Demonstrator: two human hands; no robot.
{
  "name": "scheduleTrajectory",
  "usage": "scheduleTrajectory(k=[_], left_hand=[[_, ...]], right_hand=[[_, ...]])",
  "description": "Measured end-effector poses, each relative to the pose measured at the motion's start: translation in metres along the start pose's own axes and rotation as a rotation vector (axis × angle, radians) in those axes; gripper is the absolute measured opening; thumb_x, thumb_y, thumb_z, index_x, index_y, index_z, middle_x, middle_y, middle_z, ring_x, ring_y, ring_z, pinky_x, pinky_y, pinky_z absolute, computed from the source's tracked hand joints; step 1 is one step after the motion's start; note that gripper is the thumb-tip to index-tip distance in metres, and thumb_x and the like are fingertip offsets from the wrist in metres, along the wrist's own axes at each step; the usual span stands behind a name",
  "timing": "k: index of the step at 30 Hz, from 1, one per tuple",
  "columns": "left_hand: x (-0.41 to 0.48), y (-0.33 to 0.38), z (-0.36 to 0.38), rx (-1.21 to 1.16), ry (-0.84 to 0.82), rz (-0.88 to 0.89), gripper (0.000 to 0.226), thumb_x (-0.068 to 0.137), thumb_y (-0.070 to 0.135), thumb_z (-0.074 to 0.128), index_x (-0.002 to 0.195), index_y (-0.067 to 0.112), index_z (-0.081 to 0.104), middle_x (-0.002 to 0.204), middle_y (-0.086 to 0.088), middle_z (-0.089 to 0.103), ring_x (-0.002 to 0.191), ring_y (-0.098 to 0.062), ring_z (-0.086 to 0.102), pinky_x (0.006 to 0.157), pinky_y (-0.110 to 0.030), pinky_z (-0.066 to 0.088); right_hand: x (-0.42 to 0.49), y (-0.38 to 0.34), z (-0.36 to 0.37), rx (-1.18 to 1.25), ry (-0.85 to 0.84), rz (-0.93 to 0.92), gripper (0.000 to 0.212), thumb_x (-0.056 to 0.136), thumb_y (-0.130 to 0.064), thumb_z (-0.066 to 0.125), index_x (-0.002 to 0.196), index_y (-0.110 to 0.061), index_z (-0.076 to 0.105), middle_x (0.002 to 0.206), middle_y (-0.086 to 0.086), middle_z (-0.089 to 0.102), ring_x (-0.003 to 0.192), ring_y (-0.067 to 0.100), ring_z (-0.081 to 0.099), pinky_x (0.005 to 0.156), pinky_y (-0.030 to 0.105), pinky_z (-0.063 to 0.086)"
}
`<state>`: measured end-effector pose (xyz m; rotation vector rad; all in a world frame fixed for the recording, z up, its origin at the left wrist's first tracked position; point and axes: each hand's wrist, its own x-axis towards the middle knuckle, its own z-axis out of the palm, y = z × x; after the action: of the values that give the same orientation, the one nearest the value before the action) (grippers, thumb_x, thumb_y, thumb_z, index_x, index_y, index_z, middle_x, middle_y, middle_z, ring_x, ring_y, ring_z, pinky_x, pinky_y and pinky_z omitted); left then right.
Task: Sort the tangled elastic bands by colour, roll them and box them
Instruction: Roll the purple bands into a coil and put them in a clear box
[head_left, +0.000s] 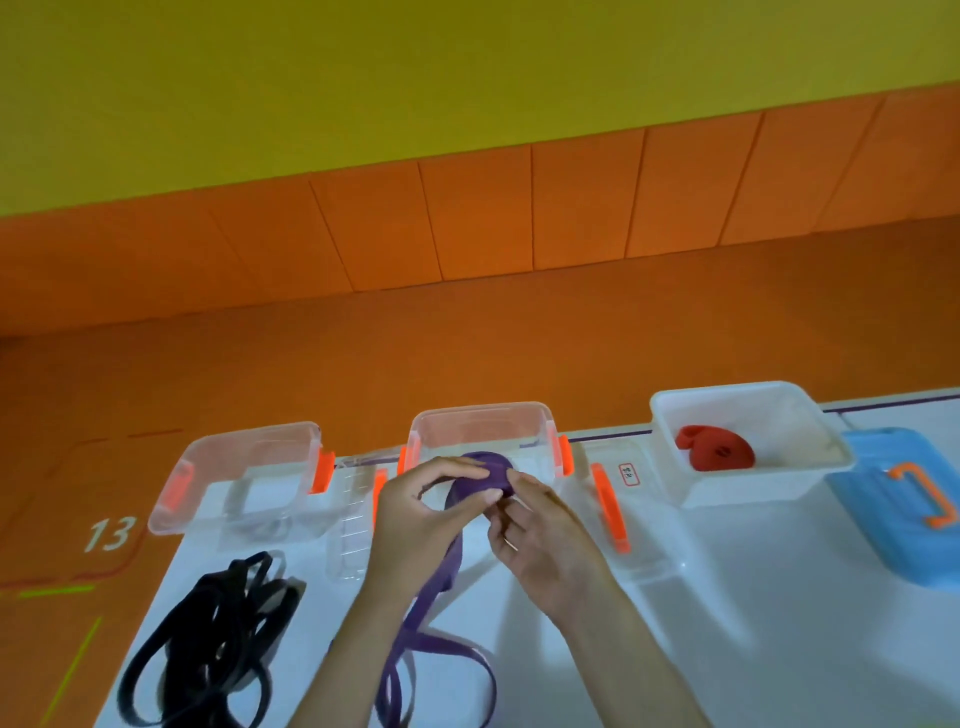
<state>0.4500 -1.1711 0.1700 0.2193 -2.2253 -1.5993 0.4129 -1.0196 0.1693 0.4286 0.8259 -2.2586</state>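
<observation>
Because the purple band (483, 470) was only part rolled, the person held its coiled end up off the table (753, 649), right in front of the middle clear box (483, 411). I took that box to be where it was headed. The left hand (421, 512) pinched the coil with thumb and curled fingers, and the right hand (540, 535) closed on it from the other side, fingertips tucked in, apparently to keep the turns tight. The band's loose tail hung down between the wrists and lay in open loops on the tabletop, slack enough to feed into the roll.

Off to the left, the black bands (218, 639) lay in a separate heap, not yet rolled, below the left clear box (234, 452). I could not tell whether that box held anything. On the right, a red roll (714, 449) already sat inside the white box (743, 493), with a blue lid (904, 509) beside it, so each colour seemed to have its own box. The tail might snag on itself as it was drawn up.
</observation>
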Motion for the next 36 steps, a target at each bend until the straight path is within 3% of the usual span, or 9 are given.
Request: scheduleTrajectory(k=[3, 7, 10, 13, 17, 22, 27, 32, 36], left_hand=[[0.003, 0.004, 0.002, 0.096, -0.018, 0.037, 0.029, 0.078, 0.012, 0.093, 0.091, 0.036, 0.082, 0.099, 0.018, 0.08, 0.101, -0.008, 0.075, 0.091, -0.022, 0.059], [0.001, 0.011, 0.013, 0.22, 0.041, 0.142, 0.03, 0.077, 0.016, 0.095, 0.09, 0.035, 0.077, 0.094, 0.026, 0.076, 0.097, -0.001, 0.072, 0.083, -0.008, 0.052], [0.003, 0.014, 0.018, 0.255, 0.055, 0.176, 0.041, 0.08, 0.016, 0.094, 0.094, 0.043, 0.068, 0.095, 0.031, 0.073, 0.093, 0.006, 0.07, 0.079, -0.003, 0.048], [0.003, 0.009, 0.024, 0.27, 0.063, 0.212, 0.032, 0.083, 0.016, 0.091, 0.102, 0.033, 0.073, 0.096, 0.03, 0.074, 0.095, 0.006, 0.07, 0.08, -0.003, 0.049], [-0.001, 0.0, 0.03, 0.256, 0.019, 0.228, 0.038, 0.085, 0.018, 0.09, 0.112, 0.039, 0.074, 0.109, 0.026, 0.074, 0.106, -0.001, 0.07, 0.088, -0.007, 0.051], [-0.003, -0.006, 0.024, 0.115, -0.049, 0.136, 0.045, 0.081, 0.021, 0.093, 0.112, 0.049, 0.077, 0.112, 0.028, 0.076, 0.111, -0.003, 0.072, 0.09, -0.01, 0.053], [-0.002, -0.007, 0.026, 0.214, -0.035, 0.117, 0.045, 0.083, 0.019, 0.091, 0.108, 0.051, 0.074, 0.109, 0.036, 0.072, 0.108, 0.008, 0.068, 0.088, -0.003, 0.049], [-0.001, -0.012, 0.03, 0.338, -0.01, 0.206, 0.045, 0.087, 0.019, 0.087, 0.128, 0.032, 0.074, 0.119, 0.031, 0.069, 0.109, 0.026, 0.058, 0.094, 0.001, 0.046], [0.0, -0.014, 0.027, 0.366, 0.008, 0.239, 0.046, 0.08, 0.013, 0.093, 0.124, 0.021, 0.08, 0.114, 0.013, 0.079, 0.109, 0.014, 0.062, 0.089, 0.002, 0.046]], right_hand=[[0.001, -0.004, -0.004, -0.089, 0.013, -0.1, 0.015, 0.099, -0.013, 0.072, 0.111, -0.009, 0.064, 0.109, 0.019, 0.076, 0.094, 0.024, 0.074, 0.087, 0.032, 0.057], [0.006, -0.007, 0.002, -0.392, 0.155, -0.325, 0.007, 0.101, -0.007, 0.064, 0.1, -0.006, 0.071, 0.1, 0.014, 0.079, 0.093, 0.025, 0.075, 0.078, 0.029, 0.061], [0.005, -0.006, 0.004, -0.594, 0.192, -0.459, 0.008, 0.09, -0.012, 0.079, 0.098, -0.015, 0.079, 0.092, 0.004, 0.08, 0.093, 0.019, 0.077, 0.078, 0.029, 0.062], [0.005, -0.007, 0.001, -0.704, 0.243, -0.528, 0.013, 0.083, -0.013, 0.085, 0.091, -0.023, 0.082, 0.085, -0.001, 0.08, 0.086, 0.018, 0.077, 0.085, 0.038, 0.064], [0.007, -0.007, -0.005, -0.534, 0.286, -0.436, 0.019, 0.086, -0.002, 0.078, 0.1, -0.014, 0.08, 0.092, 0.016, 0.08, 0.09, 0.034, 0.078, 0.086, 0.041, 0.066], [-0.001, -0.001, -0.009, -0.226, 0.182, -0.314, 0.011, 0.096, 0.0, 0.067, 0.101, -0.009, 0.063, 0.083, 0.013, 0.078, 0.09, 0.036, 0.077, 0.09, 0.044, 0.063], [0.001, 0.003, -0.008, -0.349, 0.185, -0.348, 0.004, 0.098, -0.006, 0.066, 0.1, -0.009, 0.068, 0.096, 0.016, 0.078, 0.097, 0.032, 0.079, 0.079, 0.034, 0.064], [0.008, 0.001, -0.007, -0.506, 0.274, -0.456, 0.014, 0.088, -0.004, 0.08, 0.098, -0.012, 0.074, 0.09, 0.014, 0.08, 0.089, 0.028, 0.079, 0.076, 0.03, 0.065], [0.012, 0.006, -0.007, -0.314, 0.228, -0.372, 0.015, 0.096, -0.005, 0.07, 0.11, -0.005, 0.066, 0.09, 0.023, 0.077, 0.086, 0.033, 0.077, 0.086, 0.041, 0.065]])
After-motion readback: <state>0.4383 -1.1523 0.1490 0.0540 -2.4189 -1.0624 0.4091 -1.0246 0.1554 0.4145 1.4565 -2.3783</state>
